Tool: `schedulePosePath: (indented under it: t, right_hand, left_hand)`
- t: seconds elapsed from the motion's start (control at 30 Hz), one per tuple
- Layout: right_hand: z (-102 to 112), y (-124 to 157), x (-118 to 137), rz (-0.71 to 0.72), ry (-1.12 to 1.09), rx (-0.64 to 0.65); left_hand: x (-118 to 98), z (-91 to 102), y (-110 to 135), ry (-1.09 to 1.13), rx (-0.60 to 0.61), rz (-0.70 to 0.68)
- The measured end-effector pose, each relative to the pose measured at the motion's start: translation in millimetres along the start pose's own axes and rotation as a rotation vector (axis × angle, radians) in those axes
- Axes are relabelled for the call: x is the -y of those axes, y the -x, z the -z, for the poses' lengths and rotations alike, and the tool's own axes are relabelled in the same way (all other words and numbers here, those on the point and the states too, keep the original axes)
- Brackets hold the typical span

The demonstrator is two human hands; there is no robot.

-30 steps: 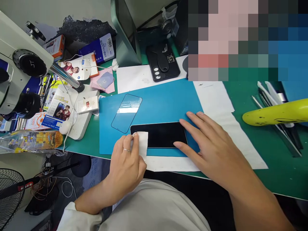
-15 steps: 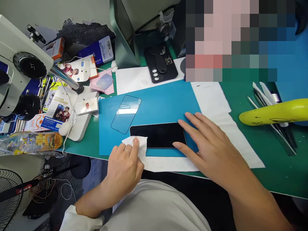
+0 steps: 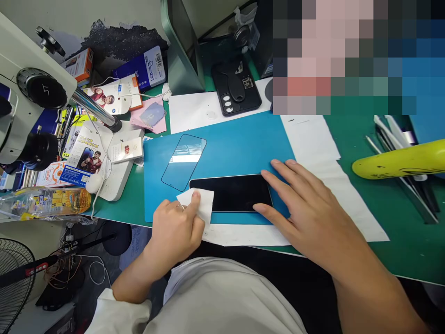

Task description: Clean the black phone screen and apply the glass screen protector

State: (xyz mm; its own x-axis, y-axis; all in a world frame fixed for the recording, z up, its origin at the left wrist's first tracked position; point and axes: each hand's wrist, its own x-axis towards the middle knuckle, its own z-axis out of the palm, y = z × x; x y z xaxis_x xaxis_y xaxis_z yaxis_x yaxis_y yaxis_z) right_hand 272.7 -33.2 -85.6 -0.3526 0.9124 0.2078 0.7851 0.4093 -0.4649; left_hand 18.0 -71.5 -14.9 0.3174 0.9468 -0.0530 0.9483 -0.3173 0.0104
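White wipe [image 3: 205, 203] over lower-left part of black phone [image 3: 236, 192]

Head view: The left hand [image 3: 177, 227], lower centre-left of the frame, extends its index finger onto the wipe, the other fingers curled; whether they pinch it cannot be told. The right hand [image 3: 302, 204], right of centre, is open, fingers spread, thumb and index fingertips at the phone's right end. The phone lies screen up, mid-frame, on a smooth blue mat [image 3: 239, 144]. Above-left lies a clear, dark-edged sheet [image 3: 182, 169]; at upper centre, a black case [image 3: 236, 88]. A rounded yellow object [image 3: 399, 160], right edge, crosses slender tools [image 3: 392, 130].
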Motion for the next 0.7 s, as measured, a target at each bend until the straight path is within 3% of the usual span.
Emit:
schedulePosePath:
  t: [0.17,0.43,0.7]
  right_hand:
    - [1,1,-1,0.005,0.005,0.016]
    - [-1,0,-1,-0.006,0.006,-0.001]
    - [0,-1,1,0.002,-0.011,-0.006]
  left_hand:
    - [5,-0.6,-11,-0.023,0.042,0.043]
    - [-7,-0.5,14,0.029,-0.043,-0.032]
    - [-4,3.5,-16,-0.067,0.088,0.03]
